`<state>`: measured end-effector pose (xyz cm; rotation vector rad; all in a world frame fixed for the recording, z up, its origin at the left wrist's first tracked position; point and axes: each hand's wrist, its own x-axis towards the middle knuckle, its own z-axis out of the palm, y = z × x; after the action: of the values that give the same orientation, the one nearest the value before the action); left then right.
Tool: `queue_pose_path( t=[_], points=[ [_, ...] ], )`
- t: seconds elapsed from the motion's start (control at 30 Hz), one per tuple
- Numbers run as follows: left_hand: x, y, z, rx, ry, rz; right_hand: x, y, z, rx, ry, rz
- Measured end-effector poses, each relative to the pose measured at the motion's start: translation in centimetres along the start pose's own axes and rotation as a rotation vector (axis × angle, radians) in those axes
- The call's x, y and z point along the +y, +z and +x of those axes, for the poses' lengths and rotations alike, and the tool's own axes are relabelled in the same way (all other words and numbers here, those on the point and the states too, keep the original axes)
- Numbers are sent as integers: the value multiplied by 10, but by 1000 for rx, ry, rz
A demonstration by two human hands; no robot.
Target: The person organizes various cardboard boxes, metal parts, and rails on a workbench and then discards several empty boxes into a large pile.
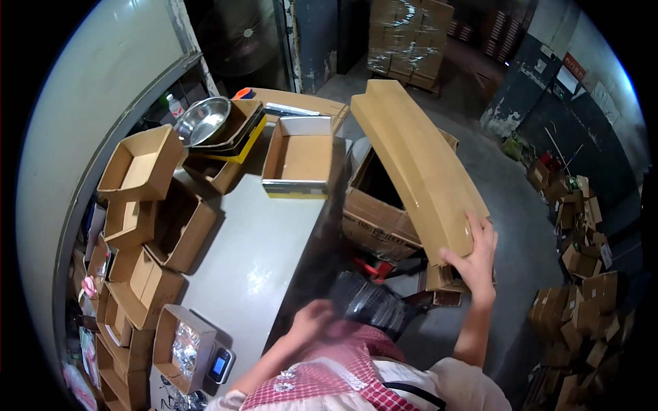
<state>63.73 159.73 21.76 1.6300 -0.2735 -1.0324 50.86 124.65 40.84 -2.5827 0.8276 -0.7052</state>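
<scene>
On the head view, my only feed here, I have the long, tan, lengthwise-creased cardboard piece [418, 164] out to the right, above the brown open-topped cardboard carton [380, 222]. I can't tell whether it rests on the carton's rim or hangs clear, nor whether it is one layer or several.

The bare right hand [474, 257] is on its near end, thumb on the face by the near edge, fingers spread along the right edge: a one-sided pinch. The bare left hand [314, 318] is a blur in front of the red-and-white checked apron [343, 353], well apart from the cardboard; its fingers look curled, but I can't tell if they grip anything.

To handle this well, I'd say, keep that pinch firm but light so the edge doesn't crush, bring the left hand under the unsupported length, and lift level so the creases don't buckle. Mind the far end near the carton flaps; it could snag.

Now the direction: the long axis slants from far left to near right, the far end pointing away past the glossy white surface [240, 240], the near end toward the wearer's right side. The creases follow that same line.
</scene>
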Motion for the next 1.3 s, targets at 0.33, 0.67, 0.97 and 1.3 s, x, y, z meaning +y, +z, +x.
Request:
queue_pose_path(
  t=[0.33, 0.67, 0.97, 1.3],
  points=[
    [174, 119, 140, -314, 159, -255, 108, 19, -2, -275, 656, 1155],
    [202, 130, 117, -289, 147, -645, 39, 60, -51, -384, 569, 1219],
    [174, 45, 37, -243, 226, -555, -6, 134, 10, -476, 452, 1700],
    [98, -24, -52, 28, 427, -86, -128, 163, -10, -697, 475, 1843]
  ],
)
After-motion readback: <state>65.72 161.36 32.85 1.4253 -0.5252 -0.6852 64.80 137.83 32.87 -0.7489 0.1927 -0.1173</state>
